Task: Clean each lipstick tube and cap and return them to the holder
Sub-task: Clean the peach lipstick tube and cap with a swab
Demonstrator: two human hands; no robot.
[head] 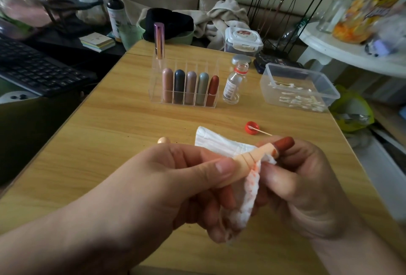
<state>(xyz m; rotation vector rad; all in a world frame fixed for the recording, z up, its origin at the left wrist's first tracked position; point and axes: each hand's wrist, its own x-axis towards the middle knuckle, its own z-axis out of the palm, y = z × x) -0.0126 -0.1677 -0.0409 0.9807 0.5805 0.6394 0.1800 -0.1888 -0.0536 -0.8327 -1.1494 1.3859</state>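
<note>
The left hand point(175, 176) pinches the base of the peach lipstick tube point(248, 155) between thumb and curled fingers. The right hand point(307, 182) pinches a red-smeared tissue point(248, 191) against the tube's upper barrel. The tube's long axis slants from lower left up to the right, with the red bullet exposed above the right hand's fingers. What looks like its peach cap point(163, 140) lies on the table point(109, 121) just behind the left hand, the nearer one. The clear holder point(153, 72) stands straight ahead, well apart.
</note>
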